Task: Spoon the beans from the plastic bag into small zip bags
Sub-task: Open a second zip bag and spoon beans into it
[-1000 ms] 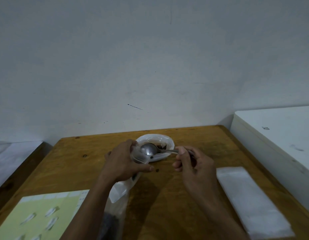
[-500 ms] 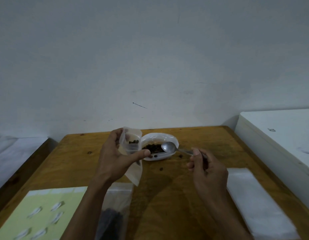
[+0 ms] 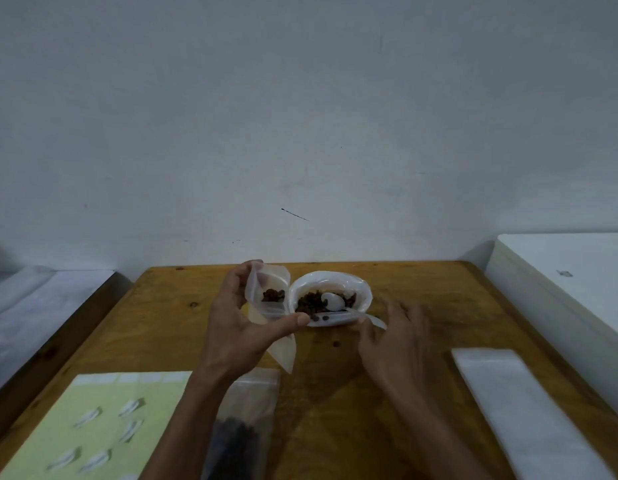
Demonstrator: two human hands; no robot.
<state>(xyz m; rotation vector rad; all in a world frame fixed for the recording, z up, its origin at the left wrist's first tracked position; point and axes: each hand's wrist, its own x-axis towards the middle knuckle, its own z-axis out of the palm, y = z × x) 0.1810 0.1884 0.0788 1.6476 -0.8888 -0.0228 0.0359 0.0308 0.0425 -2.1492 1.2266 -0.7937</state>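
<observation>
My left hand (image 3: 245,327) pinches a small clear zip bag (image 3: 267,291) upright and open at the mouth, with a few dark beans at its bottom. Right beside it on the wooden table (image 3: 169,313) stands the plastic bag (image 3: 364,296) with its rim rolled down, holding dark beans (image 3: 309,303). A metal spoon (image 3: 333,301) lies in that bag, its handle sticking out to the right. My right hand (image 3: 394,337) hovers at the handle's end, blurred, with its fingers spread and loosely touching the handle.
One loose bean (image 3: 336,344) lies on the table in front of the plastic bag. A filled zip bag (image 3: 240,438) lies under my left forearm, a yellow sheet (image 3: 103,420) at near left, a white stack of bags (image 3: 529,414) at right. A white block (image 3: 570,289) borders the table's right edge.
The spoon has gone down into the plastic bag and my right hand has loosened around its handle. My left hand still holds the small zip bag beside the plastic bag.
</observation>
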